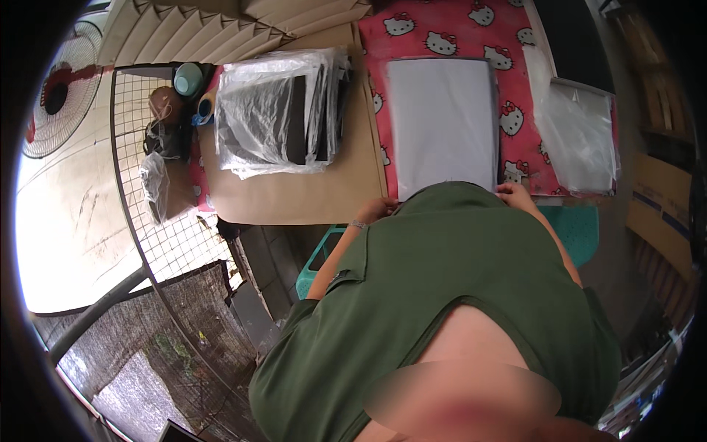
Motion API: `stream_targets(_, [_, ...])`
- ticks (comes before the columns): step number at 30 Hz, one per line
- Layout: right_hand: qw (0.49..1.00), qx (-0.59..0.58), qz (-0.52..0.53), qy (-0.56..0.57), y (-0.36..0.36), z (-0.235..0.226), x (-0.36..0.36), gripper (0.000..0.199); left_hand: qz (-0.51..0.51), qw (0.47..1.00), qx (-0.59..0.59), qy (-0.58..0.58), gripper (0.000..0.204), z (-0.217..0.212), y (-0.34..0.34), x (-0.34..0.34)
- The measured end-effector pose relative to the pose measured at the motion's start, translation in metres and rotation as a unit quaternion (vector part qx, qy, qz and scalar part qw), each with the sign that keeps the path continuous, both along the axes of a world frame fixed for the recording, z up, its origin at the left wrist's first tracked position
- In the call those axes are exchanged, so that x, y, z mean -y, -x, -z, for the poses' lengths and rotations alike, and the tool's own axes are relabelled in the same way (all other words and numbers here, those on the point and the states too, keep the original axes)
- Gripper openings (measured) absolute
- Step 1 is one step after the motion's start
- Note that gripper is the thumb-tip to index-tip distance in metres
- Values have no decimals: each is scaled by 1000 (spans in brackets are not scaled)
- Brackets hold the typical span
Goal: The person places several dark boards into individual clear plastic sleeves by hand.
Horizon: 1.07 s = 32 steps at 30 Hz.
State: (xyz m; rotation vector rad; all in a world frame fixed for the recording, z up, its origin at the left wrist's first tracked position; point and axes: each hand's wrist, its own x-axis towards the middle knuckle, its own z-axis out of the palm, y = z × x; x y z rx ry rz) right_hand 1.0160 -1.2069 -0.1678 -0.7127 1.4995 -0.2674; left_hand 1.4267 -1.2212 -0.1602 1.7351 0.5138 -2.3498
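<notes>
A pale grey-white stack of flat sheets (443,121) lies squarely in front of me on a red cloth with cartoon cat faces (508,118). At its near left corner is my left hand (376,211), fingers bent together against the edge. My right hand (516,196) pinches the near right corner. My green top hides the middle of the near edge and part of both hands' surroundings. To the left, a pile of black sheets in clear plastic sleeves (269,114) rests on brown cardboard (294,199).
Clear plastic bags (578,136) lie at the right, beside a dark panel (574,40). Folded brown cardboard (199,33) stands along the back. A tape roll (205,110) and a teal bowl (188,79) sit by the wire mesh (132,177). A fan (62,92) is far left.
</notes>
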Motion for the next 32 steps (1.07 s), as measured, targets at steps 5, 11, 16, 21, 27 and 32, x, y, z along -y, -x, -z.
stream_targets(5, [915, -266, -152, 262, 2, -34, 64, 28, 144, 845, 319, 404, 19, -34, -31, 28])
stream_targets(11, [751, -222, -242, 573, -140, -95, 219, 31, 254, 337, 739, 524, 71, -84, -108, 143])
stream_targets(16, [638, -199, -363, 649, -317, -92, 303, 32, 409, 395, 712, 411, 101, -52, -139, 159])
stream_targets(21, [610, -288, -436, 595, -429, -88, 357, 26, 395, 419, 704, 416, 93, -31, -142, 164])
stream_targets(27, [659, -225, -466, 546, -448, -58, 385, 20, 373, 392, 729, 420, 67, -9, -132, 162])
stream_targets(32, [620, -117, -414, 656, -373, -23, 371, 20, 381, 403, 723, 411, 60, 8, -130, 161])
